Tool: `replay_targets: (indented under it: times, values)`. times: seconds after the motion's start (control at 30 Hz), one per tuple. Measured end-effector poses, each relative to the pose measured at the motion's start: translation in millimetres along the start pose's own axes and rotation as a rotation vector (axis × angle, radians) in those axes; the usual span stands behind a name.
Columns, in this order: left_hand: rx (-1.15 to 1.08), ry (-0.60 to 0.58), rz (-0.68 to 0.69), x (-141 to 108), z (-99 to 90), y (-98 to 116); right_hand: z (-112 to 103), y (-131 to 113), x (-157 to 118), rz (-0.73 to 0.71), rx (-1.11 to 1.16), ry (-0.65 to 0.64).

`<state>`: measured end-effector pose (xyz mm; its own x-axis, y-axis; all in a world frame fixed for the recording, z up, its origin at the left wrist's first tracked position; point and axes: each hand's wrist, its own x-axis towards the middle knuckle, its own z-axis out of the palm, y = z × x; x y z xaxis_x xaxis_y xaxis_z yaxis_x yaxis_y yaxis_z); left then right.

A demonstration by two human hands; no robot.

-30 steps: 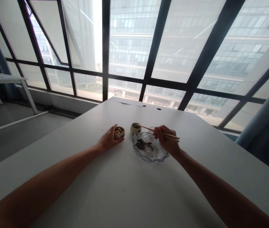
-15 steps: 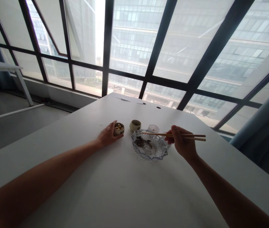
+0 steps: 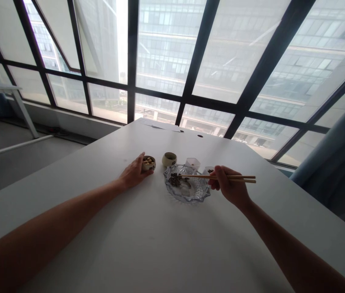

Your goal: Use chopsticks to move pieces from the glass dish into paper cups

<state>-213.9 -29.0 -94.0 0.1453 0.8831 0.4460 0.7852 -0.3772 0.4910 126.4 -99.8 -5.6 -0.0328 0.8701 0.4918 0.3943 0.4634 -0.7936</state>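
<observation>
My left hand (image 3: 132, 174) is curled round the side of a small ceramic cup (image 3: 151, 167) that stands on the table. Tan, nut-like pieces (image 3: 148, 160) fill the cup. In my right hand (image 3: 232, 190) is a pair of wooden chopsticks (image 3: 241, 178), pointing left over a scalloped clear glass dish (image 3: 202, 196). The chopstick tips are at a heap of small dark pieces (image 3: 175, 179) on the dish's left side. Whether a piece is pinched between them I cannot tell.
Behind the dish stand a second ceramic cup (image 3: 169, 160) and a clear plastic container (image 3: 192, 163). Another small container (image 3: 208, 169) with dark bits is partly hidden by my right hand. The white table (image 3: 148, 244) reaches towards the windows; a blue curtain (image 3: 322, 150) hangs at right.
The chopstick tips have come down from above the dish's rim to the dark heap. The whole view has shifted slightly; my left hand stays on the cup.
</observation>
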Motion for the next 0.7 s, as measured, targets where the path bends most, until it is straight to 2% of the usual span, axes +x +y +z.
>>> replay_targets:
  times: [0.1,0.2,0.27,0.37,0.47,0.53,0.6,0.7]
  values:
    - [0.014,0.067,0.069,2.4,-3.5,2.2,-10.0,2.0,9.7,0.054,0.059,0.076]
    - [0.032,0.105,0.138,9.2,-11.9,19.9,-26.0,3.1,21.4,0.113,0.105,0.141]
    - [0.045,0.079,0.175,17.1,-15.8,44.9,-39.6,2.0,28.0,0.112,0.126,0.213]
    - [0.053,-0.029,0.247,34.3,-9.8,98.2,-63.0,-1.9,34.6,0.032,0.095,0.334]
    - [0.065,-0.162,0.314,56.4,14.2,154.0,-87.7,-5.2,37.9,-0.023,0.010,0.393]
    - [0.093,-0.257,0.338,72.1,37.0,183.1,-103.3,-5.1,38.9,-0.025,-0.058,0.361]
    - [0.145,-0.372,0.321,86.7,60.3,202.5,-116.9,-3.3,39.5,-0.006,-0.116,0.295]
    - [0.194,-0.467,0.286,103.1,87.5,214.5,-132.2,0.8,39.9,0.020,-0.161,0.207]
